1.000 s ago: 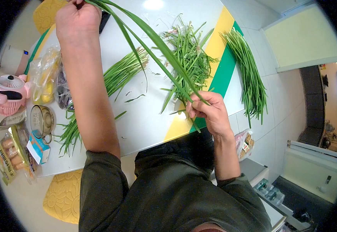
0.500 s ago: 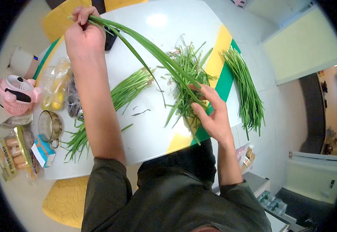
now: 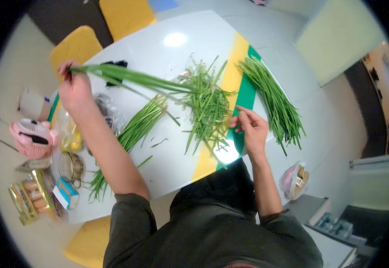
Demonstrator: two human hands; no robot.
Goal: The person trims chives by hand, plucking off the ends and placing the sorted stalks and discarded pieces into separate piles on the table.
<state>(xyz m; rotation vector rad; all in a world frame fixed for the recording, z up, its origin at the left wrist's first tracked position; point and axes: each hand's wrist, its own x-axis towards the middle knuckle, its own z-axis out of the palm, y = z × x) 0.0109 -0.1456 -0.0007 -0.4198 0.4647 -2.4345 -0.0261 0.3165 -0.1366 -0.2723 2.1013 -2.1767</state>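
Nearest, bottom of frame: dark shirt [image 3: 217,223], worn by the person, at the edge of the white table [image 3: 176,176]. Right hand [image 3: 252,129], right of centre: grip loosely open, fingers part-bent, just beside the tangled green pile [image 3: 207,107]. Left hand [image 3: 75,89], upper left: closed on one end of the long green leaves [image 3: 134,76]. These extend rightward, raised; far ends over the tangled pile, blurred. Contact there: cannot tell.

On table: green bundle [image 3: 143,120] left of centre, partly behind the left forearm; second bundle [image 3: 272,100] at right, along the table's edge. Lower left: glass cup [image 3: 71,167] near blue-and-white box [image 3: 66,193]. Farther, upper left: black object [image 3: 122,64] behind the leaves; yellow chair [image 3: 76,43] beyond the table.
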